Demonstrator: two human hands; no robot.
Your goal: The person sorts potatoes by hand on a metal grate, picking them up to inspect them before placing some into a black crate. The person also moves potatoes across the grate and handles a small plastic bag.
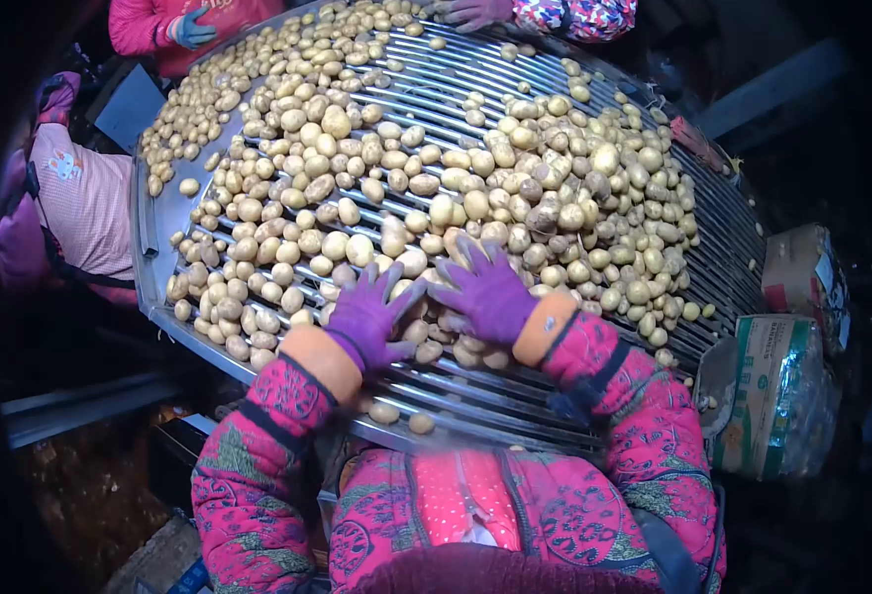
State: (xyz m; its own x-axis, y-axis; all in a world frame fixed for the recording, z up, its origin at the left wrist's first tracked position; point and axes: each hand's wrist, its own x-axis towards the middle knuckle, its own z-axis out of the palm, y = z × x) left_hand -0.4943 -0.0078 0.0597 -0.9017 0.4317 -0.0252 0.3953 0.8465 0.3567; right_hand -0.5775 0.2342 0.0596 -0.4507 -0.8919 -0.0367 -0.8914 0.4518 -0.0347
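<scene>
Both of my hands wear purple gloves with grey fingertips and rest palm down on potatoes at the near side of a slatted metal sorting table. My left hand has its fingers spread over several potatoes, its thumb pointing toward the other hand. Close beside it, my right hand lies with fingers apart, touching potatoes at the edge of the big heap. Neither hand is wrapped around a potato. Some potatoes under the palms are hidden.
Across the table are a co-worker's blue-gloved hand and another person's grey-purple glove. A person in a checked garment stands at the left. Cardboard boxes and a grey bin stand at the right edge. Two loose potatoes lie near my body.
</scene>
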